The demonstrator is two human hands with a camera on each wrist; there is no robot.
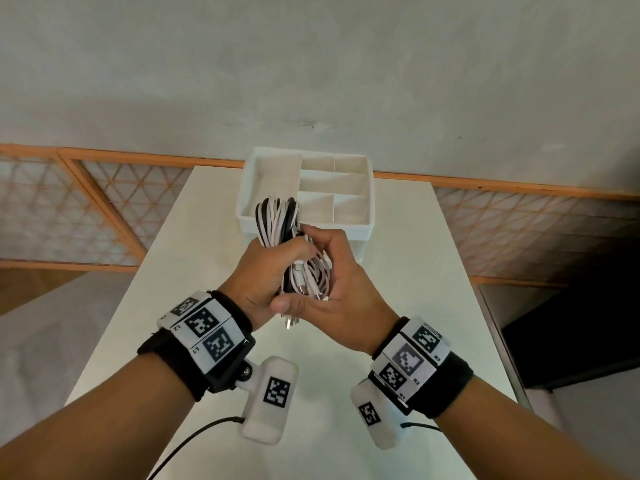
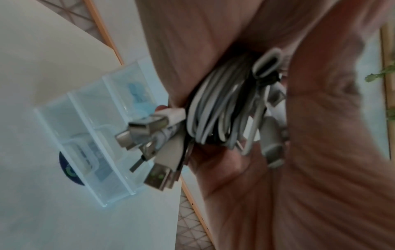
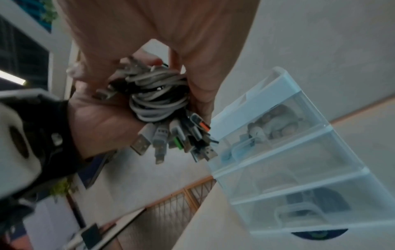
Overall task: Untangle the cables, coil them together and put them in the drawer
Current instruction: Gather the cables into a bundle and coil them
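Note:
A coiled bundle of white and black cables (image 1: 277, 216) is held above the white table (image 1: 415, 306), just in front of the white drawer unit (image 1: 367, 216). My left hand (image 1: 273, 265) grips the bundle round its middle, thumb across the front. My right hand (image 1: 332, 271) wraps the lower loops from the right, with its thumb under the bundle. In the left wrist view the coil (image 2: 215, 108) sits in the palm and the USB plugs (image 2: 149, 128) stick out. The right wrist view shows the coil (image 3: 158, 94) and the plug ends (image 3: 175, 140) hanging beside the translucent drawers (image 3: 288, 160).
The unit's top is an open tray with several compartments (image 1: 332, 183); its stacked drawers look closed and hold small items. An orange-framed lattice railing (image 1: 104, 202) runs behind the table. Black wrist-camera leads (image 1: 194, 434) hang near the table's front edge.

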